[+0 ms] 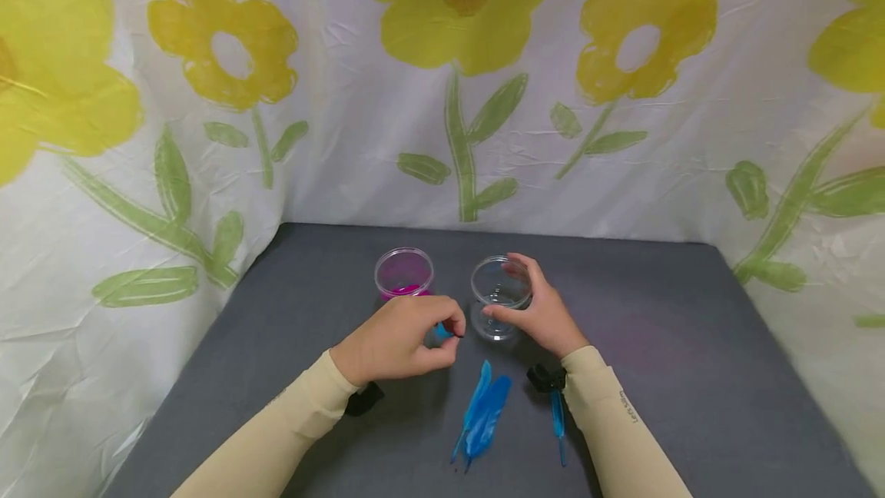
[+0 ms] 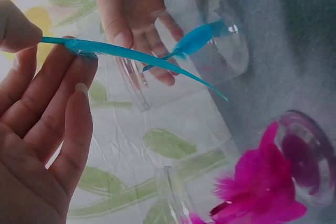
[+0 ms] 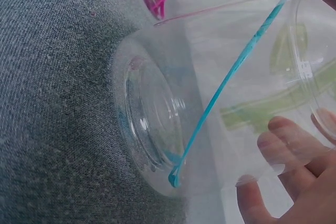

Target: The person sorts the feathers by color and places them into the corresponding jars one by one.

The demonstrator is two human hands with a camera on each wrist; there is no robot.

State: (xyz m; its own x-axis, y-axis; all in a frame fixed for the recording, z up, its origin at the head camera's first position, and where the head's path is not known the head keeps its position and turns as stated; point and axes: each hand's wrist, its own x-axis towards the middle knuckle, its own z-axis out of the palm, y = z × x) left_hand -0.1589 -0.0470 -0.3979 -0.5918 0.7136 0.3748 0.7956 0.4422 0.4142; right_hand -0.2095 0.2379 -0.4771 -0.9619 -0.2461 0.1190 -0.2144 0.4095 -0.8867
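A blue feather (image 2: 126, 52) is pinched, apparently quill-end, in the left grip (image 1: 406, 335); the right grip (image 1: 549, 315) clasps a jar (image 1: 492, 292).

- A small screened-off booth is shown; whether it is set up in a home or a studio cannot be told.
- The table (image 1: 664, 306) is enclosed at the back and on both sides by white sheeting (image 1: 346, 133), creased and printed with large yellow flowers (image 1: 466, 6) and green stems (image 1: 461, 148).
- The table's top is faced with grey woven fabric (image 3: 63, 108), shown close up in the right wrist view.
- The room beyond is hidden.
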